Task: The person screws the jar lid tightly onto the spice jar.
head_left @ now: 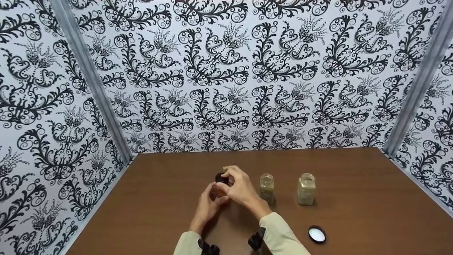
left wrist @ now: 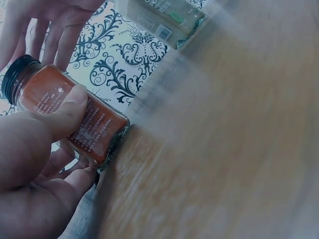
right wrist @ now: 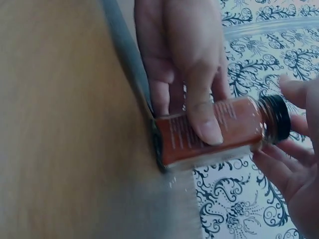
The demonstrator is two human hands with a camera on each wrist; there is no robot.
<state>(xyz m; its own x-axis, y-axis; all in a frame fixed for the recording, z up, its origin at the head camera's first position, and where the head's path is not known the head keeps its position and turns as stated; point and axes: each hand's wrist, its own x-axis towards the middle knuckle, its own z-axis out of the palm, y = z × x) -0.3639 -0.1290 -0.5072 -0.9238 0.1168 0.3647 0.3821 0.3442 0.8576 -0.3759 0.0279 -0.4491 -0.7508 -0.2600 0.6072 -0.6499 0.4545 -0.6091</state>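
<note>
My left hand (head_left: pixel 207 209) grips a glass spice jar (left wrist: pixel 75 109) of orange-red powder, its thumb across the printed label and its fingers round the lower part. The jar stands close over the wooden table, with a black lid (right wrist: pixel 280 118) on its neck. Around that lid is my right hand (head_left: pixel 242 187); in the right wrist view its thumb is spread off the lid and its fingertips lie right beside the lid and neck. Those fingers look fairly straight in the left wrist view.
Right of the hands stand two lidless glass jars, a narrower jar (head_left: pixel 267 187) and a wider jar (head_left: pixel 306 189), both with pale contents. A black lid with a white lining (head_left: pixel 317 234) lies on the brown table (head_left: pixel 159 177) nearer the front. Patterned walls (head_left: pixel 226 78) enclose the table's back and sides.
</note>
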